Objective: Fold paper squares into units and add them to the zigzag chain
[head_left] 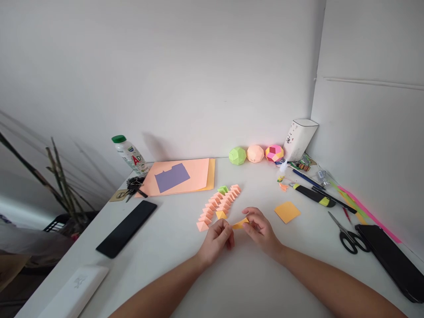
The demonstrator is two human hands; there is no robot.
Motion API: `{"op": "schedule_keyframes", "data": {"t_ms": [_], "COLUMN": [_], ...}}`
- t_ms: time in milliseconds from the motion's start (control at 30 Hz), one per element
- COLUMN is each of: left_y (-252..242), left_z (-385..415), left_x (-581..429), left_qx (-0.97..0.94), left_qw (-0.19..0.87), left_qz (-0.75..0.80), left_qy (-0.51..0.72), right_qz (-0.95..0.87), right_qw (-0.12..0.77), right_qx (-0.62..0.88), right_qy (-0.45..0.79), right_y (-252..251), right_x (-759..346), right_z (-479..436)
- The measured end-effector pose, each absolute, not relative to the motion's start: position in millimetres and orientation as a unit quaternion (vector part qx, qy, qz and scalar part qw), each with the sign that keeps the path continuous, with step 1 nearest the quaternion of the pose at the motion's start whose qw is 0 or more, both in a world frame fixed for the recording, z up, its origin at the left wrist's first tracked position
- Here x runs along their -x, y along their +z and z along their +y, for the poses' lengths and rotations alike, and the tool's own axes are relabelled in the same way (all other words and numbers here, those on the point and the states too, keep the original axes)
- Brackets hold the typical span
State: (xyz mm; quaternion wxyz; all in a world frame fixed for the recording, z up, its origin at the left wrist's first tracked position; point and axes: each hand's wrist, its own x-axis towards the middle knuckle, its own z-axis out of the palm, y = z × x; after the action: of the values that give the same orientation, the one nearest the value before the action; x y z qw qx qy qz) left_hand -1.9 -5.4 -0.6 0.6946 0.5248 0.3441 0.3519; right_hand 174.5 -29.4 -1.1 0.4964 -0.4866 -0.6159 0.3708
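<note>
A small folded strip of orange paper (240, 224) is stretched between my two hands, low over the white table. My left hand (217, 240) pinches its left end, and my right hand (261, 229) grips the right end between thumb and fingers. Just beyond my left hand stand two rows of folded peach paper pieces (207, 212), with a green folded piece (223, 189) at the far end and an orange folded piece (221, 214) at the near end. To the right of my right hand lies a flat orange paper square (287, 212).
Three paper balls (255, 153) sit by the wall. Peach sheets (198, 174), a bottle (130, 154), keys (135, 185) and a black phone (127, 229) are at left. Scissors (349, 236), a cutter (314, 195), a glue tube (282, 171) and a black case (391, 260) lie right.
</note>
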Motion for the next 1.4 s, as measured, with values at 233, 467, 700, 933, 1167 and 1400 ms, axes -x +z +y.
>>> {"op": "schedule_keyframes", "data": {"t_ms": [233, 467, 700, 933, 1167, 1400], "left_y": [4.2, 2.6, 0.3, 0.9, -1.0, -0.3], "left_z": [-3.1, -2.5, -2.2, -2.8, -1.0, -1.5], "left_x": [1.5, 1.4, 4.4, 6.8, 6.1, 3.3], "left_qx": [-0.539, -0.503, -0.545, -0.586, -0.568, -0.537], "left_qw": [0.698, 0.740, 0.706, 0.697, 0.703, 0.718], "left_qz": [0.342, 0.333, 0.317, 0.277, 0.271, 0.300], "left_qy": [0.323, 0.297, 0.322, 0.307, 0.331, 0.324], "right_qz": [-0.610, -0.601, -0.585, -0.584, -0.604, -0.605], "right_qw": [0.429, 0.398, 0.391, 0.384, 0.401, 0.439], "right_qx": [0.465, 0.473, 0.483, 0.492, 0.467, 0.457], "right_qy": [0.477, 0.507, 0.522, 0.520, 0.507, 0.482], "right_y": [4.7, -0.2, 2.1, 3.3, 4.1, 1.4], "right_x": [-174.8, -174.6, -175.0, -175.8, -176.5, -175.2], "right_z": [-30.3, -30.7, -30.2, -29.6, -28.8, -27.2]}}
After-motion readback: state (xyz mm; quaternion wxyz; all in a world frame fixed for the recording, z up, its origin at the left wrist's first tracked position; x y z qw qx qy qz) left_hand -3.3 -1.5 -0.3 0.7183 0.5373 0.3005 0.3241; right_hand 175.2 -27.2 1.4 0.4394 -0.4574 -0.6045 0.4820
